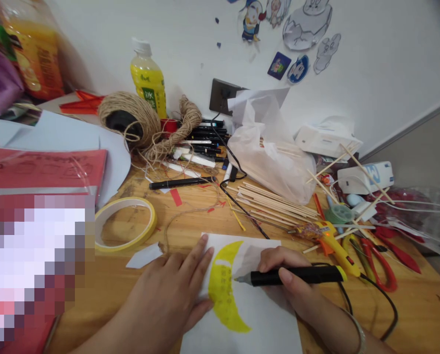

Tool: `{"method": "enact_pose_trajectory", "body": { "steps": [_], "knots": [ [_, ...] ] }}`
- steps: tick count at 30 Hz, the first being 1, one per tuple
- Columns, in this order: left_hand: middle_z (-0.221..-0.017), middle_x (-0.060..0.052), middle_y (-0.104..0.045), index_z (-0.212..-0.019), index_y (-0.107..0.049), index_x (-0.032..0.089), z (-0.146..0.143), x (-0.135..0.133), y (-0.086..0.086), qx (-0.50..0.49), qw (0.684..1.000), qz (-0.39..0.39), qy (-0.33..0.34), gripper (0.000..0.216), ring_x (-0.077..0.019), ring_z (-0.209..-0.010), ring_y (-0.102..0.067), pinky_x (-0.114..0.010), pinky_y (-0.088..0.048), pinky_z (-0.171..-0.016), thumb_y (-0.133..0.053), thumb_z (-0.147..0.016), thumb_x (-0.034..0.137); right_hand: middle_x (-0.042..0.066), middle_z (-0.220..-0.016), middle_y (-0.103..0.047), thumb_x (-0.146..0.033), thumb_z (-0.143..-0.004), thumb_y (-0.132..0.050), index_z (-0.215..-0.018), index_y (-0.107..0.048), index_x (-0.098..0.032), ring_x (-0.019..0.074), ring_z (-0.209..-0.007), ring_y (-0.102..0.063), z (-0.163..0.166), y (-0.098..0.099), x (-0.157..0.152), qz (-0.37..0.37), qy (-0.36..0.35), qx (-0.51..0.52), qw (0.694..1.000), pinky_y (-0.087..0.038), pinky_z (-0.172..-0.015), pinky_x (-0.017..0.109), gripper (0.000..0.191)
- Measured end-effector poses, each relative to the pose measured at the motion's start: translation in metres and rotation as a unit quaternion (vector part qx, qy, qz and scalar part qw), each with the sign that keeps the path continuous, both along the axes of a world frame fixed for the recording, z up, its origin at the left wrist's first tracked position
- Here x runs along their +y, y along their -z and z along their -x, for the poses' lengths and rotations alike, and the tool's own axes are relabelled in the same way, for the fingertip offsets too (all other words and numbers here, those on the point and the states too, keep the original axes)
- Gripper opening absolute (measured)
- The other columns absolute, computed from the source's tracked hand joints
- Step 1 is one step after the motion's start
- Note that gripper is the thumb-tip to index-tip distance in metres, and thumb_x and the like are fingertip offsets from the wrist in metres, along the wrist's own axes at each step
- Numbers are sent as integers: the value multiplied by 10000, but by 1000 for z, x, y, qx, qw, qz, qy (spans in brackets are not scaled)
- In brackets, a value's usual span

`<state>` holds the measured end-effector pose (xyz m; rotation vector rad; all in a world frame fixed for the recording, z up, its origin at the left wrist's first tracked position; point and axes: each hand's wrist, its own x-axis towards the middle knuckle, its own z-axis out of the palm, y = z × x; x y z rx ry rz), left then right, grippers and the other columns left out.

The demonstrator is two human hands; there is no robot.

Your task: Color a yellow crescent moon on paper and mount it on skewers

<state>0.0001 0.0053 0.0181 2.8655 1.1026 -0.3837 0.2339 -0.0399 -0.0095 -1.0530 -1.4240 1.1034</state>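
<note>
One pen (297,276), pinched by right hand (303,299) fingers; left hand (168,290) spread beside crescent (222,292).

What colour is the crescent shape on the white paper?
Yellow. The crescent shows best in the head view.

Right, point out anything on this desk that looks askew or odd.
Loose wooden sticks lie fanned unevenly, some propped crooked across a white box. Twine trails unwound over the table among red paper scraps. The black pen in the right hand looks fine.
</note>
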Motion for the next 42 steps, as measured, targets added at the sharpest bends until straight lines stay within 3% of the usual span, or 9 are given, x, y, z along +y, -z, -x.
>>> {"method": "enact_pose_trajectory", "body": {
  "steps": [6, 14, 22, 42],
  "knots": [
    [-1478, -175, -315, -1409, -404, 151, 2, 0, 3, 8, 1000, -10, -2, 626, -329, -963, -653, -458, -579, -731, -605, -841, 321, 29, -634, -618, -511, -911, -502, -817, -667, -173, 160, -572, -584, -1, 0, 0, 11, -90, -79, 993, -453, -563, 271, 387],
    [-1492, -171, -281, -1428, -362, 148, -1, 0, -3, 35, 999, 9, -8, 629, -324, -976, -643, -455, -573, -742, -576, -858, 304, 22, -651, -601, -508, -909, -515, -817, -660, -167, 143, -555, -566, -1, 2, 0, 41, -92, -68, 993, -440, -518, 245, 382],
    [-1482, -186, -307, -1412, -396, 135, 2, -3, 5, 15, 1000, -18, 3, 646, -325, -948, -647, -455, -573, -726, -610, -829, 312, 20, -660, -594, -510, -910, -507, -813, -658, -170, 139, -551, -549, -2, 2, 0, 37, -81, -76, 993, -432, -516, 246, 384],
    [-1492, -189, -294, -1423, -382, 139, 1, -1, 4, 22, 1000, -12, 5, 650, -326, -951, -643, -453, -569, -720, -593, -839, 331, 8, -653, -581, -535, -906, -514, -801, -645, -169, 126, -535, -547, -1, 3, 0, 56, -73, -51, 994, -425, -499, 223, 402]
  ]
}}
